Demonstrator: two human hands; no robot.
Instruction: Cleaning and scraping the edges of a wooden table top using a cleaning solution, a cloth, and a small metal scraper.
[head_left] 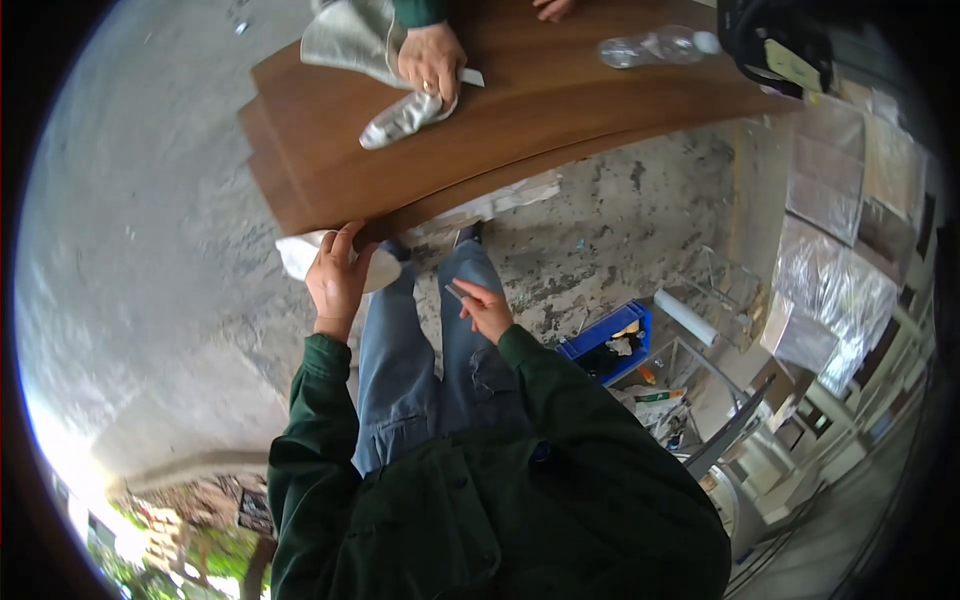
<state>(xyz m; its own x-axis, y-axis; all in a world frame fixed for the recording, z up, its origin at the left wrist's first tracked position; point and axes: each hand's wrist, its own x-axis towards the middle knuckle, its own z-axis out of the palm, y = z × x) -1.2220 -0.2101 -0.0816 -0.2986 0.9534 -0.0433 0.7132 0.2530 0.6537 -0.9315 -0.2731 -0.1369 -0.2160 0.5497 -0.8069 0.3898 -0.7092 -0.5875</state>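
Observation:
At the near left corner of the brown wooden table (560, 95), my left hand (338, 278) grips a thin white piece (381, 270), pale and rounded, partly covered by the hand; I cannot tell whether it is cloth or sheet. My right hand (485, 310), held above my right leg, pinches a small thin grey object (456, 291) too small to name. Across the table, another person's hand (432, 62) presses on a silvery-white, shoe-shaped piece (402, 120). Beside that hand lies a whitish cloth piece (350, 42).
A clear plastic bottle (650, 47) lies at the table's far right, near a black bag (775, 45). On the floor at right stand a blue crate (610, 340) with scraps in it, a white roll (687, 317) and stacked plastic-wrapped boxes (825, 280).

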